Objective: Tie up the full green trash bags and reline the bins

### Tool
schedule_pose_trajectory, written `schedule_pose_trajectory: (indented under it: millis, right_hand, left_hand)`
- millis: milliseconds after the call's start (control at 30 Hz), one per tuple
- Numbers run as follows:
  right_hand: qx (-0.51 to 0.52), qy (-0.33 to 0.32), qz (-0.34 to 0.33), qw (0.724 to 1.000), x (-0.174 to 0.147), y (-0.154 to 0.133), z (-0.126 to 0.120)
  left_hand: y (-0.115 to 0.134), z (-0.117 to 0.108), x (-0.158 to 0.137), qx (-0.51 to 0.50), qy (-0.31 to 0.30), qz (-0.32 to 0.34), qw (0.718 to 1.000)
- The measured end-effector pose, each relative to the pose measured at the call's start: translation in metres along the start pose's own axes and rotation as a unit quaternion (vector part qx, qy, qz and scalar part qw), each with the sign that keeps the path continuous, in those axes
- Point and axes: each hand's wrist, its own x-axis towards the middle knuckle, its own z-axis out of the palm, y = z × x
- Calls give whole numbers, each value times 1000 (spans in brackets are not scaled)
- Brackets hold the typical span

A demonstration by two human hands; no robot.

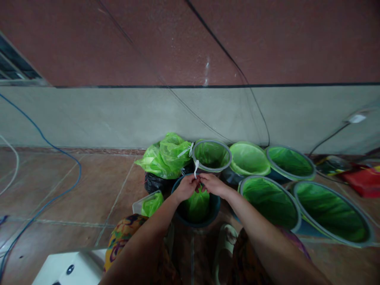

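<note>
A green plastic garbage bag (196, 206) sits inside a dark blue bin (217, 209) between my feet. My left hand (187, 187) pinches the gathered top of the bag, where a white drawstring (196, 168) sticks up past the fingers. Meeting it from the other side, my right hand (212, 184) has its fingers closed at the same top. My fingertips partly hide the drawstring and the bag's neck.
Several bins with green liners, such as one gray-rimmed bin (268, 202), stand to the right. Tied green bags (168, 156) lie against the wall, beside a clear container (139, 207). A blue hose (77, 178) crosses the tiles; a white box (71, 269) is lower left.
</note>
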Motion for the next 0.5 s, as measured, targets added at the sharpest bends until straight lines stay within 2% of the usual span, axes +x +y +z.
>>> schedule_pose_trajectory:
  millis: [133, 233, 367, 500]
  right_hand:
    - [-117, 15, -42, 992, -2, -1, -5]
    - [-184, 30, -45, 981, -5, -3, -9]
    - [-222, 53, -36, 973, -9, -7, -9]
    - [-229, 26, -42, 972, -11, -9, -6]
  left_hand:
    - [-2, 0, 2, -10, 31, -7, 999]
    - [-4, 0, 3, -34, 65, -33, 997]
    - [-5, 0, 1, -104, 126, -74, 984]
    - [-4, -2, -2, -135, 157, -90, 974]
